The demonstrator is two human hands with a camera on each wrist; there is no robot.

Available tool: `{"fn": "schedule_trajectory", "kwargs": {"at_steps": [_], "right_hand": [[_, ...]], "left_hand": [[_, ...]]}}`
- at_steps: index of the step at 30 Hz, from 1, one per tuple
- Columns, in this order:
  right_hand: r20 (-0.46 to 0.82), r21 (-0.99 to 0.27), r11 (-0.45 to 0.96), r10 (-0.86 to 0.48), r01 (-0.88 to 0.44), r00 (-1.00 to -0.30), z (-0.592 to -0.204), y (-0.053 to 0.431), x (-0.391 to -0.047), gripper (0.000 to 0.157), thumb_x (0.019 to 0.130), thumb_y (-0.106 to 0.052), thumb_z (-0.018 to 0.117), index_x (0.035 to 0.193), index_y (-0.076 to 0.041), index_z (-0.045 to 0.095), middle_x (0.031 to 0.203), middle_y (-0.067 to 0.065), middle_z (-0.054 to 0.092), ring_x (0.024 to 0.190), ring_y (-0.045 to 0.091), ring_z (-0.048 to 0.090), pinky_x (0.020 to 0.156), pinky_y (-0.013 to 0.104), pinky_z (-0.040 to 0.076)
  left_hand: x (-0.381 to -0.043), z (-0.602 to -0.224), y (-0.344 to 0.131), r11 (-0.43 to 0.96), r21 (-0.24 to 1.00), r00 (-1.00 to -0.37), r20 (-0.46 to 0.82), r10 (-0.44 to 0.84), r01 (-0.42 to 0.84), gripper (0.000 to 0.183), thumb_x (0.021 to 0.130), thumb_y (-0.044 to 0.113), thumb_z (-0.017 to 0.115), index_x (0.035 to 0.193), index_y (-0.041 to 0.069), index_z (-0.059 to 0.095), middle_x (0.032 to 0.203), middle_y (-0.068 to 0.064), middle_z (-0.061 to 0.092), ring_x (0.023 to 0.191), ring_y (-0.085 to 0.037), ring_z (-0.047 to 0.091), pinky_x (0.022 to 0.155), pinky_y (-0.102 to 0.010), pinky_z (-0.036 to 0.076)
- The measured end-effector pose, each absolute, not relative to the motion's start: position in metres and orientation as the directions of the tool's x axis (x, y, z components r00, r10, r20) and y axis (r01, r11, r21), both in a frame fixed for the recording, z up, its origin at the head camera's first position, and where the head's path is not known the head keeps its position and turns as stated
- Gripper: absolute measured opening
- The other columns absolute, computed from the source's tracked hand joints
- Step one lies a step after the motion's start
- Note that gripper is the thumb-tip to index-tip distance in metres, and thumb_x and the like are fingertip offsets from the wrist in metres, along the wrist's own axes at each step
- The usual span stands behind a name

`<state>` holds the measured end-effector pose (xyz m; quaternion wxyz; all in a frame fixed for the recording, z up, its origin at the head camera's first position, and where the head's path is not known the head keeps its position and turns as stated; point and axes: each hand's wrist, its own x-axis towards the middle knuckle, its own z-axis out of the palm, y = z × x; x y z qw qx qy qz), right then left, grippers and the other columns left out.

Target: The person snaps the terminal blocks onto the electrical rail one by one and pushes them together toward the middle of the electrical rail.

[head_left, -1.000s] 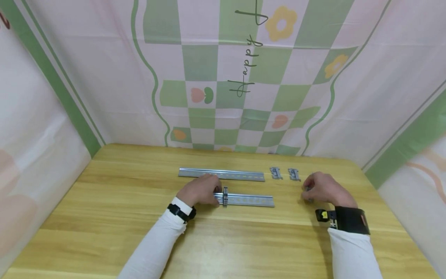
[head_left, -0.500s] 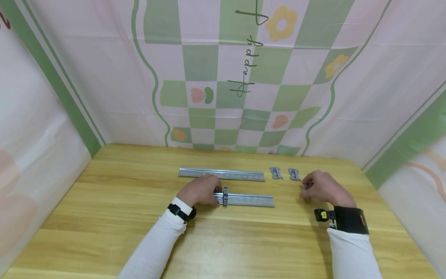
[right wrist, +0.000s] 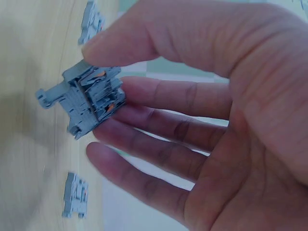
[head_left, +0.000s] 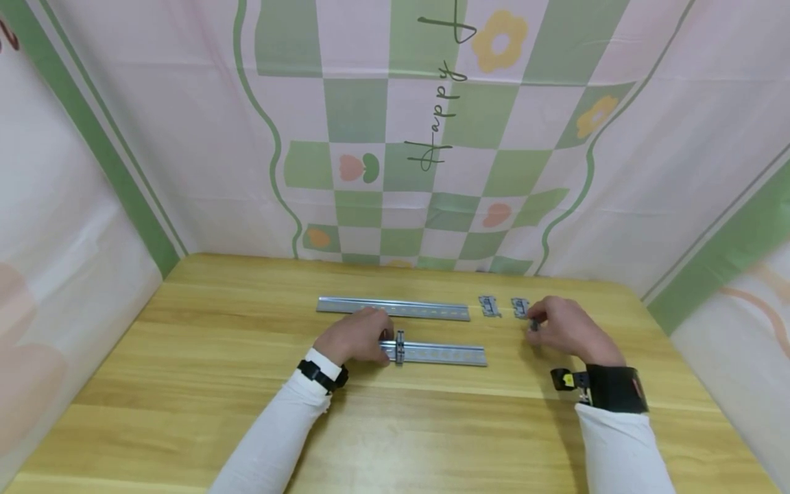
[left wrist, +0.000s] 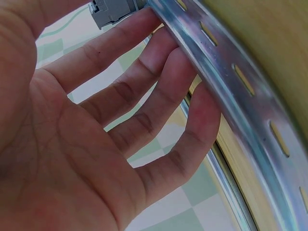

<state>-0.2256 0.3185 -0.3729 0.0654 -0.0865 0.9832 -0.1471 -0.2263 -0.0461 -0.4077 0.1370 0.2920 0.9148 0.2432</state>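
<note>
My left hand [head_left: 354, 336] grips the left part of the nearer slotted metal DIN rail [head_left: 447, 354]. In the left wrist view its fingertips press against the edge of that rail [left wrist: 226, 96]. Just right of these fingers a grey terminal block [head_left: 400, 348] sits across the rail. At the right, my right hand [head_left: 570, 329] pinches another grey terminal block [right wrist: 94, 98] between thumb and fingers. Orange parts show on the face of this block, which is mostly hidden by the hand in the head view.
A second DIN rail [head_left: 395, 309] lies behind the first, roughly parallel. Two loose terminal blocks, one left [head_left: 489, 306] and one right [head_left: 520, 308], lie right of it. The right wrist view shows a loose block [right wrist: 76, 195] at its bottom. A patterned cloth [head_left: 407, 206] hangs behind the table.
My right hand has shifted a little left and away from me with its terminal block, closer to the loose blocks. The left hand and the rails stay in place.
</note>
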Motion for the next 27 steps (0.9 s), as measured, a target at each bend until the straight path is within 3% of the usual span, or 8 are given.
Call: {"fn": "schedule_trajectory", "kwargs": {"at_steps": [6, 14, 27], "right_hand": [[-0.016, -0.324, 0.917, -0.251, -0.232, -0.968, -0.37, 0.308, -0.225, 0.043, 0.072, -0.019, 0.071, 0.109, 0.0, 0.062, 0.104, 0.014, 0.06, 0.097, 0.033, 0.057, 0.077, 0.044, 0.046], [0.08, -0.317, 0.88, -0.346, -0.353, -0.935, -0.37, 0.296, -0.225, 0.04, 0.07, -0.013, 0.07, 0.107, -0.001, 0.063, 0.105, 0.013, 0.059, 0.089, 0.029, 0.06, 0.074, 0.04, 0.048], [0.095, -0.326, 0.869, -0.362, -0.372, -0.928, -0.374, 0.285, -0.225, 0.043, 0.068, -0.012, 0.071, 0.109, -0.004, 0.063, 0.111, 0.012, 0.058, 0.089, 0.03, 0.06, 0.073, 0.037, 0.049]], "left_hand": [[-0.227, -0.408, -0.046, 0.712, 0.525, -0.793, -0.109, 0.6, 0.467, 0.015, 0.065, 0.016, 0.076, 0.074, 0.02, 0.065, 0.069, 0.009, 0.059, 0.054, -0.01, 0.047, 0.047, -0.026, 0.041], [-0.227, -0.408, -0.046, 0.713, 0.523, -0.792, -0.111, 0.6, 0.467, 0.015, 0.065, 0.016, 0.076, 0.074, 0.02, 0.065, 0.069, 0.009, 0.058, 0.055, -0.01, 0.047, 0.047, -0.026, 0.041], [-0.225, -0.407, -0.046, 0.711, 0.532, -0.794, -0.112, 0.598, 0.46, 0.015, 0.066, 0.016, 0.077, 0.075, 0.019, 0.066, 0.068, 0.008, 0.058, 0.055, -0.01, 0.047, 0.048, -0.027, 0.041]]}}
